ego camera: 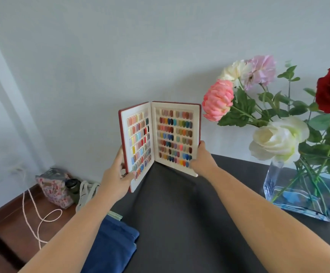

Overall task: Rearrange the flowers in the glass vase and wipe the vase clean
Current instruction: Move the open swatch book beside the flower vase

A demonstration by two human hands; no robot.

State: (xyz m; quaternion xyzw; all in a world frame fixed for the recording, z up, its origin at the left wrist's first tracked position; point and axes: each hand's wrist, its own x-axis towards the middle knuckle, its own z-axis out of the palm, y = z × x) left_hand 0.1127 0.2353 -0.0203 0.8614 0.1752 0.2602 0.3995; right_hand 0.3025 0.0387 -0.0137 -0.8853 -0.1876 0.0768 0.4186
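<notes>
The person holds an open colour sample book point(160, 139) upright over the far edge of the dark desk point(180, 223), one hand at each side. The left hand point(118, 174) grips the lower edge of the left cover, with the thumb on the inner page and the fingers curled behind. The right hand point(202, 158) holds the lower right corner of the right cover, its thumb along the edge; its fingers are mostly hidden behind the book. Both pages show rows of small coloured nail tips.

The glass vase point(302, 194) stands on the desk to the right, well apart from both hands. It is a clear, angular vase with a bluish tint, and green stems cross inside it. The flowers point(278, 138) spread loosely out of it: a pink bloom, a cream one and a lilac one lean to the left, a large white rose sits low in front, and a red rose is cut off by the right edge of the view.

Judging from this, the task has not properly begun. Neither hand touches the vase or the stems, and the book is probably being moved out of the way first. A folded blue cloth point(113, 247) lies at the near left corner of the desk and may serve for wiping. Rearranging the stems and wiping the glass both remain to be done.
</notes>
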